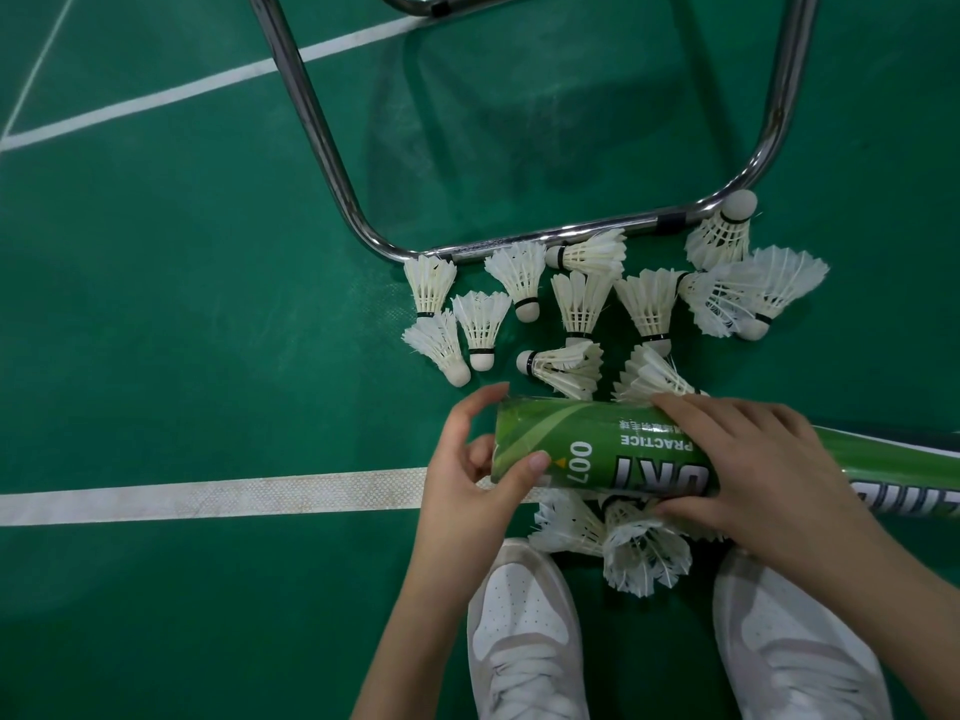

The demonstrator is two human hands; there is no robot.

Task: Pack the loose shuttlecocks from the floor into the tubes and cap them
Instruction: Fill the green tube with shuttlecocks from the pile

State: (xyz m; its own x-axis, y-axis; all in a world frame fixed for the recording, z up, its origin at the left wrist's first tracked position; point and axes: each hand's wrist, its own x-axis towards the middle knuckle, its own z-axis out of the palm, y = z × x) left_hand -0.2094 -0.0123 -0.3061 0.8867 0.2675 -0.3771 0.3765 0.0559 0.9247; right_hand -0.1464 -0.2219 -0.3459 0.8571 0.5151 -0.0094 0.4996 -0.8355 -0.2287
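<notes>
r hand [748,459] gripping green tube [597,449], l hand [478,459] holding its end, shuttlecocks [582,304] on floor [182,330]

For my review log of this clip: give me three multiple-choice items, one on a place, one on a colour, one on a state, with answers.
1. Where do most loose shuttlecocks lie?
A. beside a metal frame
B. inside a bag
C. on a chair seat

2. What colour is the tube?
A. red
B. green
C. blue

3. What is holding the tube?
A. nothing
B. left hand only
C. left hand and right hand

Answers: 1 A, they cluster on the floor by the frame's bar. 2 B, its wrap is green. 3 C, the left hand grips its end, the right hand its middle.
</notes>
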